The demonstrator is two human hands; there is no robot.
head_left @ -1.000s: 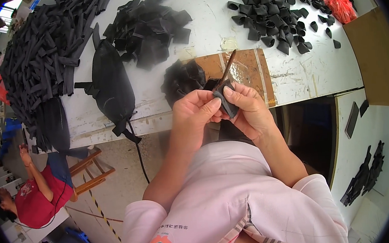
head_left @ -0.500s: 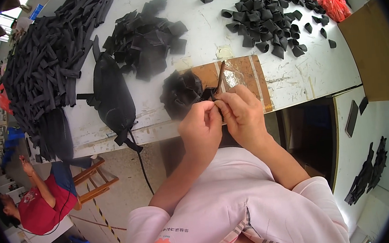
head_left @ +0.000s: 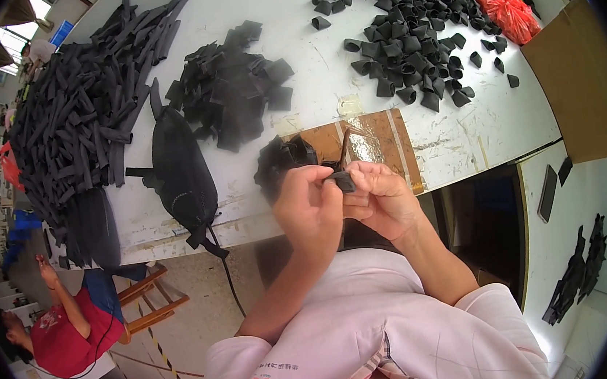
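Observation:
Between my two hands is a small black fabric piece (head_left: 344, 181), bent over at the fingertips. My left hand (head_left: 310, 211) pinches its left side with thumb and forefinger. On the other side my right hand (head_left: 384, 195) grips it, fingers curled underneath. Just beyond my fingers stands a thin brown strip or rod (head_left: 345, 146); its lower end is hidden. A crumpled heap of black pieces (head_left: 279, 164) lies beside my left hand, partly on a brown cardboard sheet (head_left: 395, 144) with clear tape across it.
Long black strips (head_left: 83, 101) are piled at the left, flat black pieces (head_left: 232, 94) centrally, folded black loops (head_left: 412, 25) far right. A black padded object (head_left: 181, 172) with a cord lies left. A red bag (head_left: 506, 13) and cardboard box (head_left: 578, 82) stand right. Another person (head_left: 75, 321) sits left.
The view has shifted, so the table appears lower. My fingers have turned and spread slightly, and the black fabric piece now shows broadly between them.

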